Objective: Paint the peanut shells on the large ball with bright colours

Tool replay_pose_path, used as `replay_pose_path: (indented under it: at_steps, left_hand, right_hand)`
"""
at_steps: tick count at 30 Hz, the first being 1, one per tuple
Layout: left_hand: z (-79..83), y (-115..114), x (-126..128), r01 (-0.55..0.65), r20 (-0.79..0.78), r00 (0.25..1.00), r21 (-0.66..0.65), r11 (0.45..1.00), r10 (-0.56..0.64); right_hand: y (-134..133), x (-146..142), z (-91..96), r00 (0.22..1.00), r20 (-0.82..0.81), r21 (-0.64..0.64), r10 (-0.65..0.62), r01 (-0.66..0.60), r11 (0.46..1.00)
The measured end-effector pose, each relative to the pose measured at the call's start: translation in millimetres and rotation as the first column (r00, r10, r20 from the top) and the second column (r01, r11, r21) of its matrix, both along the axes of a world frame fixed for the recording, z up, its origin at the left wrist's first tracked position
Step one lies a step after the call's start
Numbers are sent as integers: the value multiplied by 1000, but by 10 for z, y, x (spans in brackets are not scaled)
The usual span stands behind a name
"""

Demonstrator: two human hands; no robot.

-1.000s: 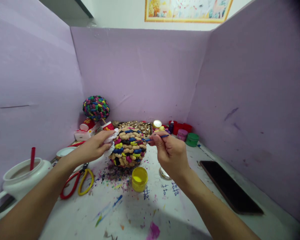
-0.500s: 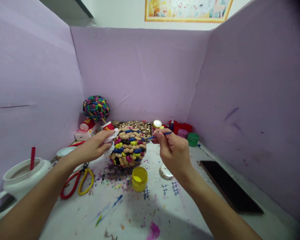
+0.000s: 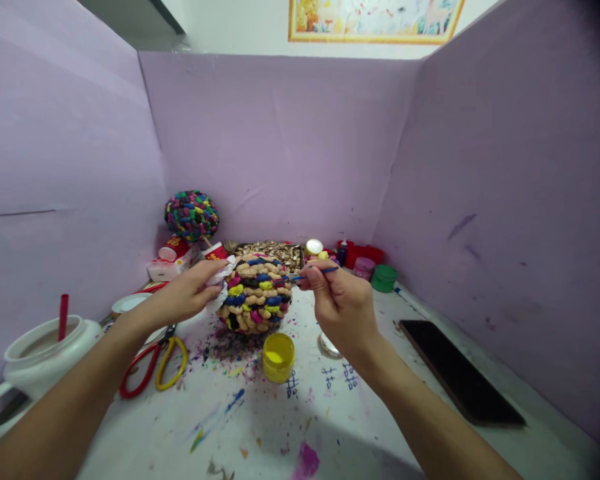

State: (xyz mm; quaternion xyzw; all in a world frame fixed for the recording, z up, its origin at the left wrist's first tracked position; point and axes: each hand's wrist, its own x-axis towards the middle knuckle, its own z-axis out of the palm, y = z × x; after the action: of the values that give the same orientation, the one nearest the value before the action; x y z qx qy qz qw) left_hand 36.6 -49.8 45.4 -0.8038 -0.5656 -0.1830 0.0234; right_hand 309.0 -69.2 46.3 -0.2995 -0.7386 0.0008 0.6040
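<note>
A ball covered in peanut shells (image 3: 257,297), partly painted yellow, blue, black and magenta, rests on the paint-spotted table. My left hand (image 3: 200,287) pinches a white tissue (image 3: 223,283) and steadies the ball's left side through it. Between the thumb and fingers of my right hand (image 3: 343,297) is a thin blue paintbrush (image 3: 325,271), whose tip reaches the ball's right side; whether it touches I cannot tell. In front of the ball stands an uncapped jar of yellow paint (image 3: 279,358). A round white lid (image 3: 329,345) lies partly behind my right wrist.
Scissors (image 3: 171,360) with red and yellow handles and a white pitcher (image 3: 45,360) sit at left. A finished-looking painted ball (image 3: 192,215) stands behind, beside a tray of shells (image 3: 275,252). Paint jars (image 3: 384,278) and a black phone (image 3: 460,370) are at right. Purple panels (image 3: 280,147) surround the table.
My right hand has shifted slightly left, bringing the brush closer to the ball's right side. The left hand and the ball hold about the same place.
</note>
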Motion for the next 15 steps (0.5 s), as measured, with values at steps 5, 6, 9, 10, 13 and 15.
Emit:
replay_pose_path:
  at_steps: [5,6,9,10,13,15]
  left_hand:
    - [1,2,-2,-7,5,1000,-8,1000,7]
    - [1,1,-1,-6,7,1000,-14,1000,6]
    - [-1,-1,0,4,18,1000,-17,1000,-4]
    - [-3,0,-1,6,23,1000,-14,1000,-6]
    - [-9,1,-5,7,31,999,-6,1000,-7]
    - [-8,-1,-6,1,28,1000,-7,1000,-1]
  right_hand:
    - [-5,-4,-5,1000,-4,-4,8,-8,1000]
    - [-5,-5,-6,1000,-3,-3,7,-7,1000]
    - [3,-4,-13,1000,-4,9,-1,1,1000]
    - [8,-2,-15,1000,-6,12,-4,4,1000]
    - [32,6,-20,1000,-14,5,-18,18,1000]
    - [47,12,-20,999,-14,-5,-31,31,999]
